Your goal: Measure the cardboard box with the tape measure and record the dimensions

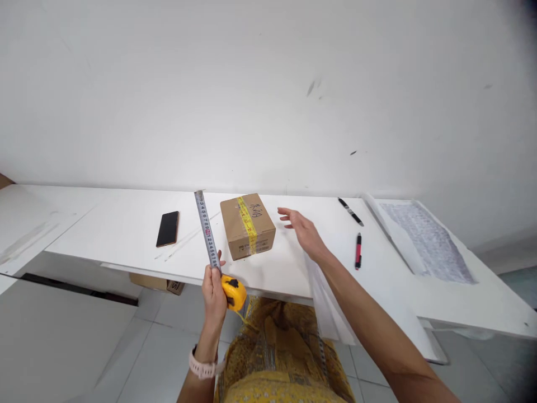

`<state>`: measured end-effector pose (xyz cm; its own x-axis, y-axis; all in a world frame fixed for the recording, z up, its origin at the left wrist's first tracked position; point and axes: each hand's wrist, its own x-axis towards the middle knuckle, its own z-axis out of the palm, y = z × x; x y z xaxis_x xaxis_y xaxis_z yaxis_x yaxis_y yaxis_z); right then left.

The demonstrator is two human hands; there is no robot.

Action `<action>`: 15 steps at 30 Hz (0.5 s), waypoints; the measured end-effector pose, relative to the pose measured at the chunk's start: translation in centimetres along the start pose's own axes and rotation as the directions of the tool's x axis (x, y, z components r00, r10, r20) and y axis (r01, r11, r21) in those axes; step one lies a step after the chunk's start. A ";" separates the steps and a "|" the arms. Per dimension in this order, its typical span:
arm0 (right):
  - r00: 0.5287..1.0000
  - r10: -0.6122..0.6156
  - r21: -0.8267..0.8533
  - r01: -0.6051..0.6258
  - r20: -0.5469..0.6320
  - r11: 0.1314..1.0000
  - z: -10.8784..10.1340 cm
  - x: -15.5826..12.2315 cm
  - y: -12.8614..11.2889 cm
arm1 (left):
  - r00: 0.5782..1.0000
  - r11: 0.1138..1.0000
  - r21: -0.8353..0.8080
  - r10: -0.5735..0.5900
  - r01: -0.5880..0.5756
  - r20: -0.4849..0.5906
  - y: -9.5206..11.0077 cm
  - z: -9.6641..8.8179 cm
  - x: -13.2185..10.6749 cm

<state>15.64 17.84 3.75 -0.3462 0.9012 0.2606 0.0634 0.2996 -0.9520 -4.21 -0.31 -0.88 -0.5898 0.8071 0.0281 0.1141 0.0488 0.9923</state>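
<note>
A brown cardboard box [232, 224] with yellow printed tape and handwriting on its top sits on the white table. Left of it, my left hand [213, 294] is closed on the blade of a tape measure [234, 292] near its yellow case. The metal blade stretches away from me over the table, its tip beyond the box's left side. My right hand [304, 230] is just right of the box, apart from it, with fingers stretched out and nothing in them.
A phone [168, 228] lies left on the table [126, 224]. To the right are a black pen [350, 211], a red and black pen [358, 251] and a notebook with handwritten pages [423, 240]. A white wall [251, 101] rises behind. Another carton [155, 282] is below the table.
</note>
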 end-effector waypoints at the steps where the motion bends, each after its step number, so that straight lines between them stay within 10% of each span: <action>1: 0.999 0.006 -0.028 -0.005 0.049 1.000 0.3 -0.3 1.0 | 1.000 1.000 -0.013 -0.010 0.010 0.009 -0.1 0.4 0.7; 6: 0.983 -0.050 -0.131 0.073 0.176 0.989 1.3 -1.1 1.8 | 0.995 0.999 -0.044 -0.006 0.010 0.100 2.8 0.9 3.2; 15: 0.986 -0.155 -0.414 0.114 -0.066 0.903 -1.8 0.3 -2.4 | 0.967 0.992 -0.117 -0.016 0.047 0.254 9.4 2.1 3.0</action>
<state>17.09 17.96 6.37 -0.2891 0.8626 0.4152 0.4050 0.5032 -0.7634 -3.24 3.78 8.29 -0.3694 0.9291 -0.0196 -0.0084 0.0177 0.9998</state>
